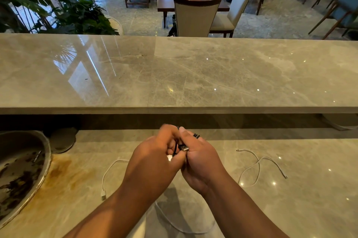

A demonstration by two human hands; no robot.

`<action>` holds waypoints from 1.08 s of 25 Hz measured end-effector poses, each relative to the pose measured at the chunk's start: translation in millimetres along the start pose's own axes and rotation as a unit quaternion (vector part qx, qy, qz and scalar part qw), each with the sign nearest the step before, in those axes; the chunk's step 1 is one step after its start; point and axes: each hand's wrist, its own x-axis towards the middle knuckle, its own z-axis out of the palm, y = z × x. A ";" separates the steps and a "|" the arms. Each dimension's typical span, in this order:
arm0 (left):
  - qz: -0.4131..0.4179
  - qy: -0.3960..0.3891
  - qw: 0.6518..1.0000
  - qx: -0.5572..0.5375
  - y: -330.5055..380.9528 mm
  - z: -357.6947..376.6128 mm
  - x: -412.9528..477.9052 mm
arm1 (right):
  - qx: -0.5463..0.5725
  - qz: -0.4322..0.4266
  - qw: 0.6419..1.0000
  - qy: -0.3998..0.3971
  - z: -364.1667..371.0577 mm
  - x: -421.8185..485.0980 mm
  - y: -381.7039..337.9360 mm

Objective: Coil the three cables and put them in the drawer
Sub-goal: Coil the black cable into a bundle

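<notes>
Glossy marble counter (193,75), stained sink (23,170) left, dining chairs (195,16) beyond.

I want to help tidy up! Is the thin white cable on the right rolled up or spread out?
Spread out. The thin white cable lies in loose open curves on the grey marble counter, its ends apart.

Both arms are reaching forward, and the two hands are meeting in the middle. The left hand (153,160) and the right hand (201,160) are curling their fingers round a black cable (183,147), with the fingers almost touching.
</notes>
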 end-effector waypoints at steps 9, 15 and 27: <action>-0.238 -0.020 0.926 -0.291 -4.7 -5.2 11.9 | -0.016 -0.006 1.000 0.012 -10.6 4.6 0.5; -0.319 0.017 0.899 -0.298 -15.4 -1.4 19.5 | -0.047 -0.028 0.999 -0.001 -8.2 -0.3 2.6; -0.088 0.019 0.996 0.025 -17.3 -4.9 17.2 | -0.045 -0.054 0.997 0.042 -9.8 -3.8 -3.1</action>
